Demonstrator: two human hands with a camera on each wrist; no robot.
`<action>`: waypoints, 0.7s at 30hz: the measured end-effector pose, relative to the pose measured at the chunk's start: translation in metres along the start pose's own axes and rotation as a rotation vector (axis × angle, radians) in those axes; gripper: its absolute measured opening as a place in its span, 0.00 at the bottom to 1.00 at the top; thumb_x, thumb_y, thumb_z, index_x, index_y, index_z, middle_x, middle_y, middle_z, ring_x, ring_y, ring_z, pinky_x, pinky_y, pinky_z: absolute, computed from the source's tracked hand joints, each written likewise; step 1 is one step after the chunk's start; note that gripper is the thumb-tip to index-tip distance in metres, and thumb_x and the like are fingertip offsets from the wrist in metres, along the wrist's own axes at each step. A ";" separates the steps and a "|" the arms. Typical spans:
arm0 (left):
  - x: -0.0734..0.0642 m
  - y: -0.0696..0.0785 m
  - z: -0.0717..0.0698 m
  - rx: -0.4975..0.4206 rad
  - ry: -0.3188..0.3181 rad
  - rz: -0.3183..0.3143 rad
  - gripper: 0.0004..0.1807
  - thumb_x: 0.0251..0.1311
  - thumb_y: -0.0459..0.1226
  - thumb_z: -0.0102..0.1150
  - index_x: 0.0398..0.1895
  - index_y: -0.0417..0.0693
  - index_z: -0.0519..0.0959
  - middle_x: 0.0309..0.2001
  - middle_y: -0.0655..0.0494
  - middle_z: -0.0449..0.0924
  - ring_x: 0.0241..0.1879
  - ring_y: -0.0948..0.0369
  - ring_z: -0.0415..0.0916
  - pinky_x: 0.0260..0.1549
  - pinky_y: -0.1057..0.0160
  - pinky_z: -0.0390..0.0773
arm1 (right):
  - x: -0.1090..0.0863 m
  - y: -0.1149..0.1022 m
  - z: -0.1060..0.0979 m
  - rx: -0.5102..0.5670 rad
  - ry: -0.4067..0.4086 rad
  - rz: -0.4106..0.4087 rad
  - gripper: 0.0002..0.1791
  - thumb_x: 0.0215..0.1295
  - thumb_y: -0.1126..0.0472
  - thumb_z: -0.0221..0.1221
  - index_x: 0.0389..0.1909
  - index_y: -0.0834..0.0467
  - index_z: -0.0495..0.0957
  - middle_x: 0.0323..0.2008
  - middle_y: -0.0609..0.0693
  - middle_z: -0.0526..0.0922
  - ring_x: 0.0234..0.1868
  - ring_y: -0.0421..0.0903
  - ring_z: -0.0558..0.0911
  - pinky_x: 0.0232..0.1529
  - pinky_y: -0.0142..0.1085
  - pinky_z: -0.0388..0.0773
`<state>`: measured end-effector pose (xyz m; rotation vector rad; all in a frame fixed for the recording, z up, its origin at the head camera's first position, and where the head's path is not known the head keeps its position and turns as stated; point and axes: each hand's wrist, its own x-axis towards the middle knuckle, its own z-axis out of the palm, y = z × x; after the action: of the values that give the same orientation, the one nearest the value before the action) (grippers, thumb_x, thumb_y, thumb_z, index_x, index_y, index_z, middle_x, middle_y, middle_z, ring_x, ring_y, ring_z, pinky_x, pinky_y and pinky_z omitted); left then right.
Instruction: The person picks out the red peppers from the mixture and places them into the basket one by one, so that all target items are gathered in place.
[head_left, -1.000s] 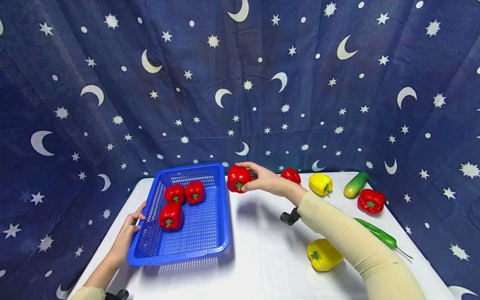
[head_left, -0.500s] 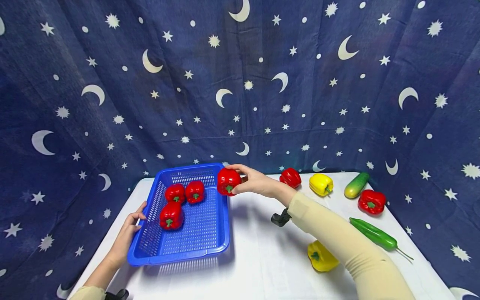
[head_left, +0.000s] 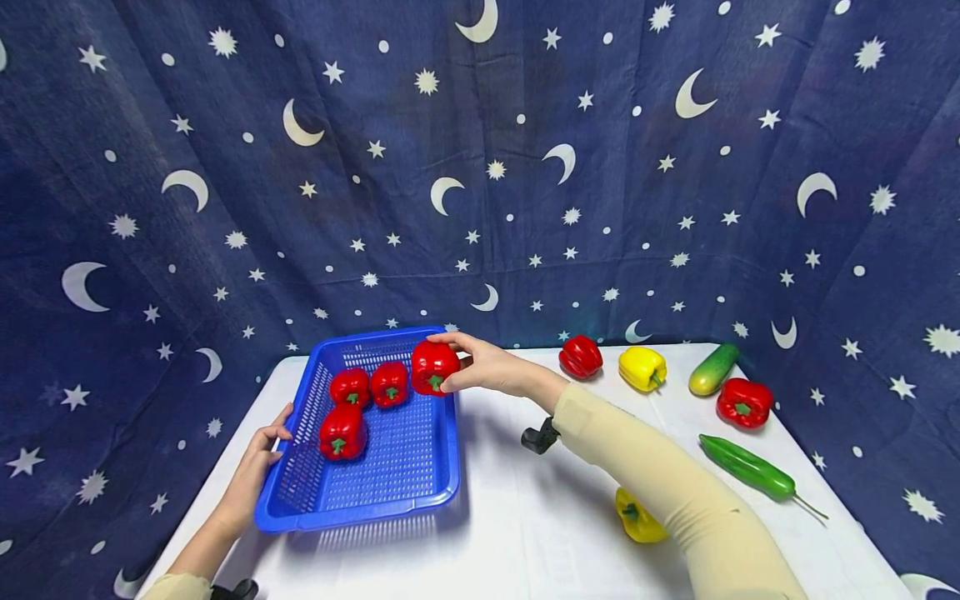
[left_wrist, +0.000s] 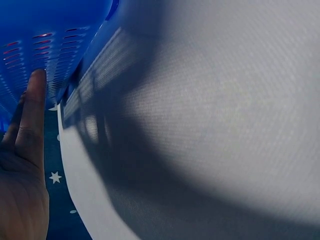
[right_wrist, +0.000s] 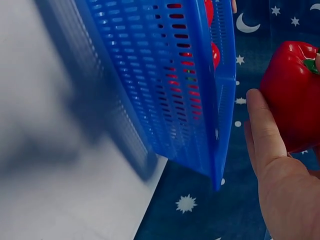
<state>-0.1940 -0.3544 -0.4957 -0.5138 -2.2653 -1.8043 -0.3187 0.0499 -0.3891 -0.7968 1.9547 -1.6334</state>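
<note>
My right hand (head_left: 483, 367) grips a red bell pepper (head_left: 435, 367) over the far right part of a blue basket (head_left: 457, 467). In the right wrist view the fingers and thumb lie round that bell pepper (right_wrist: 292, 100), above the basket rim (right_wrist: 212, 100). Three other red bell peppers, at the back left (head_left: 349, 387), back middle (head_left: 389, 384) and nearer front (head_left: 342, 432), sit inside the basket. My left hand (head_left: 247, 479) touches the basket's left side at the rim. The left wrist view shows a straight finger (left_wrist: 34, 105) against the perforated outer wall (left_wrist: 45, 45).
To the right on the white table (head_left: 517, 517) lie two red bell peppers (head_left: 581, 357) (head_left: 743, 403), a yellow one (head_left: 642, 368), a cucumber-like vegetable (head_left: 713, 369) and a long green chili pepper (head_left: 750, 468). My right sleeve partly hides another yellow bell pepper (head_left: 637, 521). A starry curtain (head_left: 510, 167) hangs behind.
My right hand has carried the red bell pepper leftward, from beside the basket to over its right part. The left hand and basket have stayed in place.
</note>
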 end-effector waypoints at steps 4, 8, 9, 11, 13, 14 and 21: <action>0.000 0.000 0.000 0.004 0.003 -0.003 0.11 0.68 0.21 0.29 0.50 0.30 0.60 0.82 0.51 0.49 0.73 0.77 0.50 0.59 0.74 0.54 | 0.007 -0.001 0.007 -0.020 -0.012 -0.006 0.45 0.55 0.65 0.70 0.74 0.44 0.65 0.65 0.54 0.69 0.61 0.53 0.77 0.54 0.44 0.79; -0.001 0.000 0.000 0.008 0.004 0.004 0.12 0.68 0.21 0.29 0.50 0.29 0.60 0.82 0.50 0.49 0.73 0.76 0.50 0.60 0.75 0.54 | 0.011 -0.004 0.013 -0.052 -0.017 0.010 0.45 0.55 0.63 0.71 0.74 0.42 0.65 0.63 0.52 0.70 0.61 0.51 0.76 0.54 0.43 0.79; -0.001 0.000 0.000 0.004 0.004 0.005 0.12 0.68 0.21 0.28 0.50 0.29 0.60 0.82 0.49 0.49 0.74 0.76 0.49 0.60 0.75 0.54 | 0.012 -0.005 0.014 -0.055 -0.021 0.014 0.45 0.55 0.63 0.71 0.74 0.42 0.66 0.63 0.52 0.71 0.61 0.50 0.76 0.54 0.43 0.79; -0.001 0.001 0.000 -0.003 0.002 0.005 0.12 0.68 0.21 0.28 0.51 0.29 0.59 0.82 0.48 0.48 0.74 0.75 0.49 0.60 0.75 0.54 | 0.014 -0.005 0.016 -0.050 -0.032 0.020 0.45 0.55 0.62 0.71 0.74 0.41 0.65 0.63 0.52 0.71 0.61 0.50 0.76 0.54 0.43 0.79; 0.000 0.001 -0.001 -0.015 0.004 0.002 0.12 0.68 0.21 0.28 0.51 0.29 0.60 0.82 0.49 0.48 0.74 0.75 0.49 0.60 0.75 0.54 | 0.017 -0.006 0.018 -0.039 -0.047 0.023 0.45 0.55 0.63 0.71 0.74 0.42 0.65 0.62 0.52 0.71 0.60 0.50 0.76 0.54 0.43 0.79; 0.000 0.001 -0.001 -0.021 0.004 -0.001 0.12 0.68 0.21 0.28 0.51 0.29 0.60 0.82 0.49 0.48 0.74 0.75 0.49 0.60 0.75 0.54 | 0.018 -0.006 0.019 -0.037 -0.052 0.025 0.45 0.55 0.62 0.70 0.74 0.42 0.65 0.62 0.52 0.71 0.60 0.50 0.76 0.54 0.43 0.79; 0.000 0.001 -0.001 -0.020 0.005 -0.020 0.13 0.67 0.21 0.28 0.51 0.31 0.60 0.82 0.49 0.47 0.74 0.76 0.49 0.60 0.75 0.55 | 0.028 -0.011 0.028 -0.024 -0.064 0.060 0.45 0.56 0.65 0.71 0.74 0.44 0.65 0.62 0.52 0.71 0.59 0.51 0.77 0.52 0.45 0.80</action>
<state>-0.1937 -0.3549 -0.4945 -0.4914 -2.2585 -1.8376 -0.3187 0.0093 -0.3835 -0.7824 1.9391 -1.5339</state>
